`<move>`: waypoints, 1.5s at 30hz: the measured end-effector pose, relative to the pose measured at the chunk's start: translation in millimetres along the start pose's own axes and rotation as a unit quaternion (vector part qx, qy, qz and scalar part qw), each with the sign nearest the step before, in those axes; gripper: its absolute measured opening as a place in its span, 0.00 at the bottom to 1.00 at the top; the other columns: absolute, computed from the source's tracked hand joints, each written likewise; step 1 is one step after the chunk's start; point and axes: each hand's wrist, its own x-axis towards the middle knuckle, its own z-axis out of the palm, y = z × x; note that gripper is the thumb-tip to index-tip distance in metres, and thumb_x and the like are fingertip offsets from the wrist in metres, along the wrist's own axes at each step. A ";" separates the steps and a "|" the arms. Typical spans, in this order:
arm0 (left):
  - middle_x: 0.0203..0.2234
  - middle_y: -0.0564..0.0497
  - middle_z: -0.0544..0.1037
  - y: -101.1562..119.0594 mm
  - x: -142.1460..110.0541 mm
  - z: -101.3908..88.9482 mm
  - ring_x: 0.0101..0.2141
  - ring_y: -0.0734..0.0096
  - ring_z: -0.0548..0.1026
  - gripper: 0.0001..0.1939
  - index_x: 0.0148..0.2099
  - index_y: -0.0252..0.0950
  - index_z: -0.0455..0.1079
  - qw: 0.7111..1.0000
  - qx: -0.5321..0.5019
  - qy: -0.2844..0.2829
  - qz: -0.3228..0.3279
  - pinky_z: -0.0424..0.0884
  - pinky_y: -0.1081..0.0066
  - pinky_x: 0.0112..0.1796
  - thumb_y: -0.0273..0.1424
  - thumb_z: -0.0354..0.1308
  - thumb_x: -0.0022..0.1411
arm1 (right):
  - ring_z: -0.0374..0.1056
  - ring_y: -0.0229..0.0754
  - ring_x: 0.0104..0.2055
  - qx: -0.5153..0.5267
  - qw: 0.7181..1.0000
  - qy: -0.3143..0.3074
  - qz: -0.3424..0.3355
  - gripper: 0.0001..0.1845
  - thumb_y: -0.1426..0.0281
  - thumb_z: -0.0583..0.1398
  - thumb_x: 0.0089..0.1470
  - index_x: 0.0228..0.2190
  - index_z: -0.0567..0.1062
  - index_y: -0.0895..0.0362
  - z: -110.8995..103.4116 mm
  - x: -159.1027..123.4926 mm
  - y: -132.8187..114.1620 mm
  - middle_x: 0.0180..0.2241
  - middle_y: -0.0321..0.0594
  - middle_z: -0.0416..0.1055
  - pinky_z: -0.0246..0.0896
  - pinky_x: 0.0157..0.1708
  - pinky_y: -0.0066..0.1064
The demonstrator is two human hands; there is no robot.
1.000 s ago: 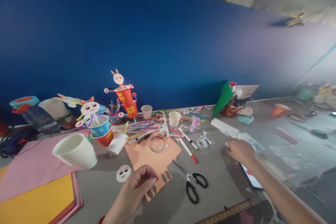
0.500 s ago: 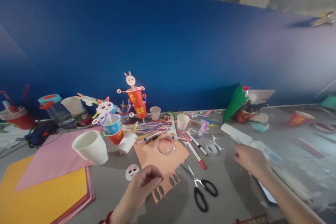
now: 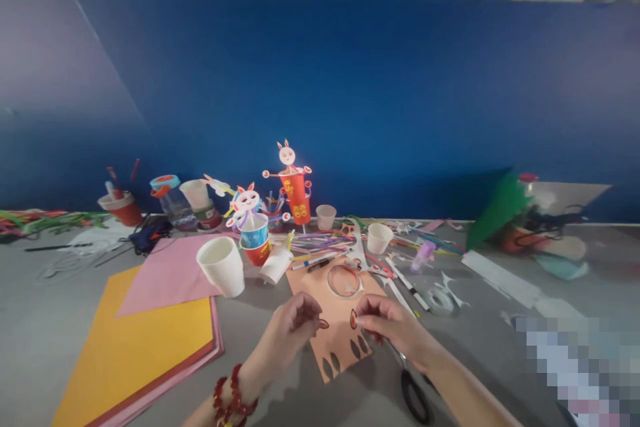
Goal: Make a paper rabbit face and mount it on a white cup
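Observation:
Between the thumb and fingers of my left hand [image 3: 295, 328] is a small leaf-shaped paper ear [image 3: 324, 324] with a dark outline. My right hand [image 3: 395, 327] pinches a second paper ear [image 3: 353, 319], orange-red inside with a dark edge. Both hands hover over a sheet of orange paper [image 3: 327, 343] with several leaf-shaped cut-outs along its near edge. Black-handled scissors [image 3: 415, 397] lie partly hidden beneath my right hand and forearm. On the sheet's far part rests a roll of clear tape [image 3: 344, 281]. The small white paper face is not visible now.
Cup figures with paper rabbit faces, one red [image 3: 295, 195] and one blue [image 3: 255, 233], stand at the back. A white cup [image 3: 221, 267] is on the left beside pink [image 3: 167, 273] and yellow paper [image 3: 150, 340]. Markers [image 3: 407, 283] and a purple glue stick [image 3: 423, 257] lie right.
My right hand has come from the right side to the middle, bringing a paper ear near my left hand. The view has turned left. The left hand still pinches its piece.

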 end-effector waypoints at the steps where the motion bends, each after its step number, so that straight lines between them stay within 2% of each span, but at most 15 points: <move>1: 0.30 0.51 0.78 -1.1 2.0 -4.3 0.34 0.66 0.79 0.03 0.36 0.37 0.67 0.999 0.036 -0.005 0.014 0.71 0.72 0.34 0.29 0.54 0.58 | 0.58 0.33 0.21 -0.041 0.999 -0.008 0.005 0.09 0.64 0.61 0.49 0.27 0.72 0.57 4.4 7.8 4.5 0.21 0.30 0.65 0.54 0.23 0.24; 3: 0.30 0.51 0.79 -3.6 8.5 -12.2 0.34 0.67 0.79 0.02 0.34 0.37 0.67 0.995 0.093 -0.025 0.029 0.71 0.72 0.36 0.27 0.53 0.58 | 0.61 0.34 0.20 -0.163 0.986 -0.004 0.017 0.07 0.67 0.58 0.51 0.27 0.73 0.57 13.4 23.3 13.5 0.20 0.30 0.67 0.53 0.22 0.25; 5: 0.29 0.51 0.80 -6.6 17.6 -18.0 0.33 0.66 0.79 0.05 0.33 0.37 0.68 0.991 0.126 -0.040 0.033 0.70 0.72 0.34 0.25 0.52 0.57 | 0.64 0.36 0.22 -0.229 0.973 0.017 0.015 0.05 0.70 0.58 0.50 0.26 0.74 0.57 22.0 36.2 19.9 0.20 0.32 0.69 0.52 0.23 0.25; 9: 0.26 0.53 0.79 -13.7 36.0 -20.3 0.29 0.68 0.77 0.11 0.33 0.37 0.71 0.976 0.205 -0.056 0.045 0.67 0.73 0.32 0.19 0.50 0.51 | 0.69 0.40 0.27 -0.308 0.949 0.065 0.009 0.05 0.74 0.60 0.46 0.24 0.77 0.57 35.5 48.8 21.1 0.22 0.35 0.73 0.48 0.24 0.27; 14: 0.29 0.50 0.79 -20.5 44.4 -12.6 0.35 0.62 0.76 0.10 0.30 0.37 0.72 0.950 0.301 -0.028 0.071 0.64 0.69 0.37 0.19 0.51 0.52 | 0.72 0.42 0.30 -0.366 0.926 0.097 0.011 0.07 0.73 0.59 0.50 0.27 0.78 0.56 44.1 50.3 15.9 0.25 0.38 0.77 0.46 0.25 0.27; 21: 0.33 0.48 0.77 -23.4 40.8 -11.5 0.35 0.62 0.75 0.09 0.34 0.36 0.71 0.925 0.369 -0.016 0.091 0.64 0.67 0.39 0.22 0.50 0.60 | 0.73 0.42 0.32 -0.379 0.920 0.102 -0.001 0.06 0.73 0.59 0.52 0.28 0.76 0.56 44.0 50.4 18.8 0.29 0.39 0.79 0.50 0.26 0.26; 24: 0.34 0.48 0.76 -22.1 36.3 -16.0 0.36 0.64 0.75 0.09 0.36 0.36 0.70 0.921 0.378 -0.021 0.093 0.65 0.69 0.38 0.22 0.49 0.62 | 0.73 0.40 0.32 -0.375 0.922 0.095 -0.011 0.06 0.73 0.59 0.52 0.33 0.75 0.55 41.7 49.2 22.7 0.28 0.36 0.78 0.50 0.26 0.24; 28: 0.36 0.49 0.76 -19.7 23.6 -18.9 0.39 0.62 0.74 0.09 0.36 0.38 0.70 0.914 0.394 -0.029 0.095 0.65 0.68 0.39 0.22 0.51 0.61 | 0.72 0.40 0.32 -0.379 0.922 0.076 -0.036 0.14 0.76 0.59 0.49 0.39 0.74 0.53 41.3 48.0 25.4 0.27 0.32 0.76 0.50 0.27 0.24; 33: 0.39 0.47 0.75 -21.7 15.6 -13.8 0.42 0.58 0.73 0.07 0.40 0.37 0.72 0.904 0.416 -0.028 0.091 0.64 0.63 0.42 0.24 0.54 0.62 | 0.71 0.41 0.31 -0.387 0.918 0.067 -0.051 0.12 0.74 0.58 0.53 0.40 0.75 0.52 44.4 46.8 21.6 0.26 0.34 0.76 0.48 0.27 0.26; 39: 0.38 0.46 0.75 -24.8 17.7 -11.0 0.41 0.57 0.73 0.06 0.40 0.37 0.71 0.904 0.418 -0.018 0.089 0.65 0.63 0.42 0.26 0.53 0.66 | 0.71 0.41 0.32 -0.386 0.918 0.075 -0.052 0.11 0.73 0.58 0.54 0.40 0.75 0.53 42.9 48.5 23.1 0.27 0.35 0.76 0.48 0.27 0.26; 45: 0.40 0.49 0.76 -18.9 7.5 -13.6 0.43 0.59 0.73 0.10 0.41 0.39 0.70 0.912 0.401 -0.019 0.089 0.63 0.63 0.44 0.21 0.54 0.60 | 0.72 0.41 0.32 -0.353 0.932 0.066 -0.047 0.13 0.74 0.58 0.52 0.40 0.75 0.54 38.4 49.9 27.9 0.25 0.33 0.74 0.51 0.28 0.25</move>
